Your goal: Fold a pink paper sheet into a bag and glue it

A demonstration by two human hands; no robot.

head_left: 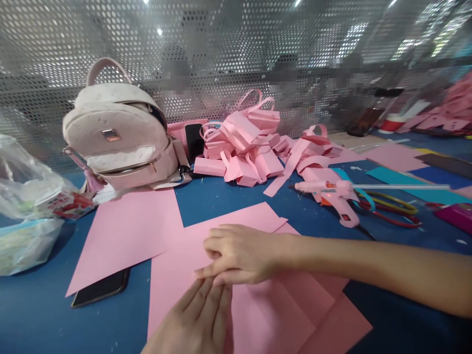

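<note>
Both the left hand and right hand touch the pink paper on the blue table. Left fingers look nearly straight, right ones partly curled. Press softly, keeping the edges lined up. Thumbs are hard to see, so I cannot tell if either pinches.

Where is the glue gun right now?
Head view, right side: the pink glue gun lies on the blue table, beside scissors, beyond the right forearm.
</note>
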